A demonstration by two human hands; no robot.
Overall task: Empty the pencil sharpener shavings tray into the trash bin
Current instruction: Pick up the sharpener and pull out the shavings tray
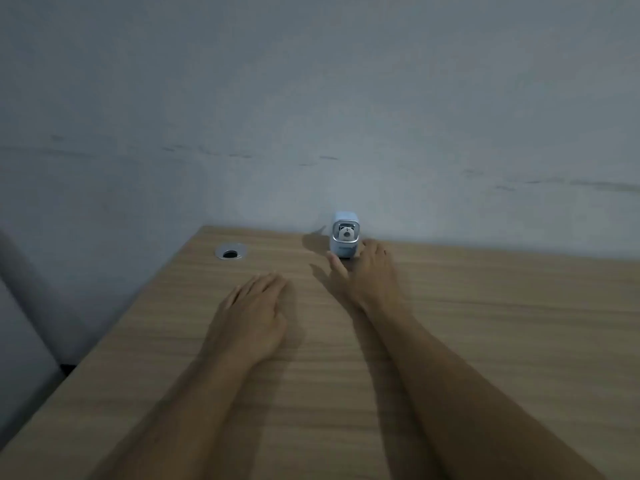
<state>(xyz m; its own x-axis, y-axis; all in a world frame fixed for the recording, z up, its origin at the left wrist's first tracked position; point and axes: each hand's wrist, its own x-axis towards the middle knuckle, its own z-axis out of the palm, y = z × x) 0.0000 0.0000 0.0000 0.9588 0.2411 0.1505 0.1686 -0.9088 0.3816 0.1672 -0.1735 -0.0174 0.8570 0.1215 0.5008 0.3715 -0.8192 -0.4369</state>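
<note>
A small pale-blue pencil sharpener (344, 235) with a little bear figure on its front stands upright at the far edge of the wooden desk (485, 323), against the wall. My right hand (367, 275) is stretched out to it, fingers apart, thumb just left of its base and fingertips at its right side; it holds nothing. My left hand (254, 313) lies flat, palm down, on the desk, nearer to me and to the left. The shavings tray cannot be told apart from the sharpener's body. No trash bin is in view.
A round metal cable hole (231, 253) sits in the desk near its far left corner. The desk's left edge runs diagonally toward me, with a grey surface (24, 341) beyond it. A grey wall (311, 116) stands right behind the desk.
</note>
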